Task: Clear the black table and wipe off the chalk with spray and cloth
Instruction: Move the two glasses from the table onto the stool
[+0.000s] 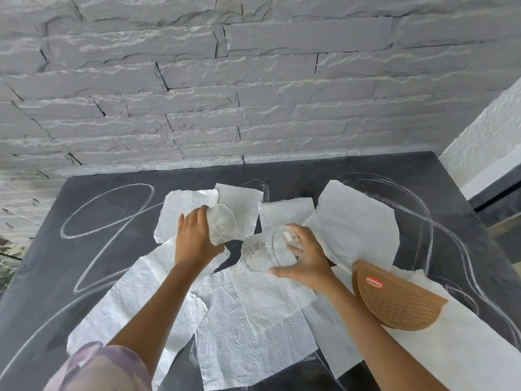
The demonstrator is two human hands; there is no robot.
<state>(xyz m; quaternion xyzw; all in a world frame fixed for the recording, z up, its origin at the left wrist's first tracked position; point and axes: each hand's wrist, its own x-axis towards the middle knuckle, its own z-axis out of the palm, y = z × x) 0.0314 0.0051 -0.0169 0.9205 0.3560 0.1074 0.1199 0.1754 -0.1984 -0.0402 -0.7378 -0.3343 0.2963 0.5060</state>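
The black table carries white chalk loops and several torn sheets of white paper towel spread over its middle. My left hand grips a clear drinking glass tilted on its side over the towels. My right hand grips a second clear glass, also tilted, its patterned base toward the left. The two glasses are close together but apart.
A tan ribbed half-round object with a red label lies on a paper towel at the right, beside my right forearm. A grey stone wall rises directly behind the table. The table's right edge meets a white wall.
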